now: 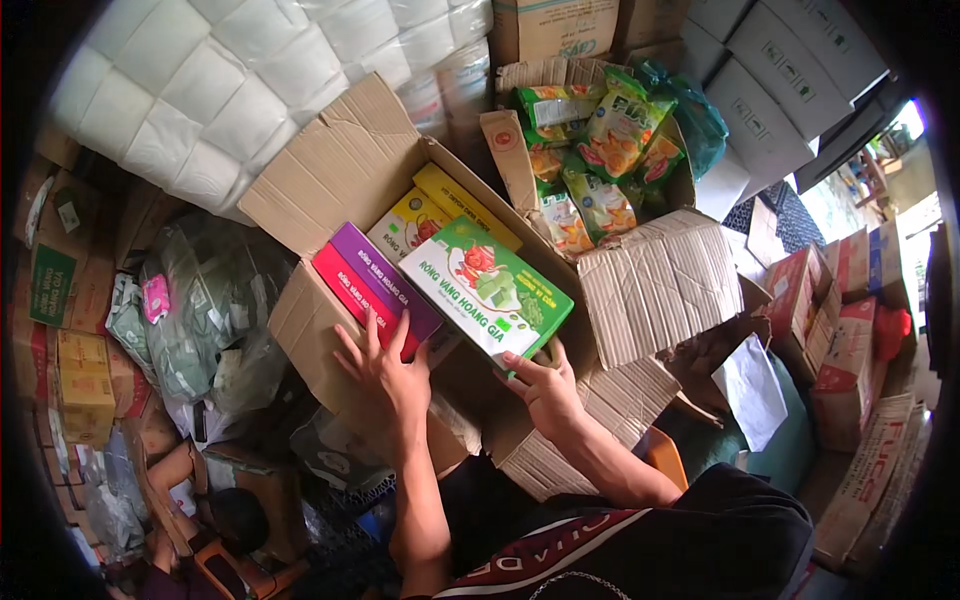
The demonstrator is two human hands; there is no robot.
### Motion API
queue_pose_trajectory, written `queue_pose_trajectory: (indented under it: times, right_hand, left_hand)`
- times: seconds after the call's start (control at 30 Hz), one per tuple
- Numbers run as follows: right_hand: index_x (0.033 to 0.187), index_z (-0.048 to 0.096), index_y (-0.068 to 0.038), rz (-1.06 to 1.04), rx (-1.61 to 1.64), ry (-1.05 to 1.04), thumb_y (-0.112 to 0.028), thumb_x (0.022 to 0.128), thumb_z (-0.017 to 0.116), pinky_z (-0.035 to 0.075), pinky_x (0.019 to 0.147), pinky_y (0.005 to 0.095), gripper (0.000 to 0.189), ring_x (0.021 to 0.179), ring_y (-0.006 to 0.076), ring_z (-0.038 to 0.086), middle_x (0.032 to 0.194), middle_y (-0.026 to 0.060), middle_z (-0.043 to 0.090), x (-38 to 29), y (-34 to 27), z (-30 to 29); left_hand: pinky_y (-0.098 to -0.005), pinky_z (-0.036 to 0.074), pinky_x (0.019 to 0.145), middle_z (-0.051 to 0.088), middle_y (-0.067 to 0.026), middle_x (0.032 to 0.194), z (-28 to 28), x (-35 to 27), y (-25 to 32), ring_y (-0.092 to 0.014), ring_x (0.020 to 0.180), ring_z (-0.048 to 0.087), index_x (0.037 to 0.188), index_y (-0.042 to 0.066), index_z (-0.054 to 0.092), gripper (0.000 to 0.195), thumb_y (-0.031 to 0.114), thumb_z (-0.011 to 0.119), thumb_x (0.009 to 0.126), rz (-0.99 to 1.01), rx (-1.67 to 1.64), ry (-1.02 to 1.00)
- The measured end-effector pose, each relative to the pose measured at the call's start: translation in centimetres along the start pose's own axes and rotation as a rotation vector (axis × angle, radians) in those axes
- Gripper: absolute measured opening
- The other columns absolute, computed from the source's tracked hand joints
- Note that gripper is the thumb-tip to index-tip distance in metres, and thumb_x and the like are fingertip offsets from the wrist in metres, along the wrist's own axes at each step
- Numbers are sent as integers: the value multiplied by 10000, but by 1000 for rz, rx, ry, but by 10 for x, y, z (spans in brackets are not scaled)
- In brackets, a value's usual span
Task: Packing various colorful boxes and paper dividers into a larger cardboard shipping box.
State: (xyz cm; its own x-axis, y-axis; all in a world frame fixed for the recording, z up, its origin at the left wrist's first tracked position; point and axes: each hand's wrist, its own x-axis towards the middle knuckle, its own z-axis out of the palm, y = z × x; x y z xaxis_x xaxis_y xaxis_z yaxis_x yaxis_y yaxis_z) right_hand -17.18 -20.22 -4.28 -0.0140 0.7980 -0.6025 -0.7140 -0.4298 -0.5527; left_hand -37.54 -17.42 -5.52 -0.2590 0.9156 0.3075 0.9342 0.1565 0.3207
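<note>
My right hand (546, 386) grips the near corner of a green and white printed carton (487, 289), which tilts above an open cardboard box (341, 139). My left hand (394, 364) has its fingers spread over the near ends of a red carton (349, 300) and a purple carton (382, 281). Those two lie side by side at the box's left. Farther in are yellow cartons (461, 206), partly covered by the green one. The right thumb lies on the carton's front face; some fingers are hidden beneath it.
A second open box (517, 169) holds several green snack packets (619, 124). Wrapped white rolls (202, 90) are stacked behind, and white boxes (772, 105) rise at right. A clear plastic bag (217, 315) bulges at left. Another person (236, 517) is low at the lower left.
</note>
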Motion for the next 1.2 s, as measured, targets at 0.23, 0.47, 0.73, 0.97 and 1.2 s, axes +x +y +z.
queue_pose_trajectory:
  times: [0.23,0.47,0.73,0.97,1.2]
  right_hand:
    - [1412,484,-106,165,-23,141,-157,968,703,513,999,524,498,1183,249,627,1320,75,613,21,8,-7]
    - [1188,663,-48,147,-89,298,-227,1018,591,520,888,404,257,1042,245,657,1126,108,711,109,55,-12]
    - [1176,643,-51,279,61,87,-308,972,591,508,919,455,333,994,287,663,1102,139,712,152,36,82]
    - [1176,630,-61,356,6,-50,-372,922,601,470,932,467,402,1007,310,619,1114,152,686,171,35,78]
    - [1323,576,-56,164,-42,-324,-281,971,592,441,1053,422,418,1180,259,604,1366,84,610,94,-17,47]
  left_hand:
    - [-683,106,1219,483,-54,1573,-1,0,-2,-464,1536,212,1311,313,719,555,304,858,774,7,3,4]
    - [-680,114,1224,469,-59,1585,-1,3,2,-465,1531,226,1300,299,727,556,345,863,763,22,3,8]
    - [-679,87,1222,482,-66,1571,-1,-2,-1,-458,1539,203,1303,295,724,563,339,867,760,13,-3,-2]
    - [-679,91,1223,487,-65,1567,0,1,2,-465,1536,203,1299,294,726,581,307,878,738,11,-15,-17]
    - [-687,130,1213,478,-66,1579,2,1,-5,-489,1526,218,1290,288,735,574,379,871,740,18,44,11]
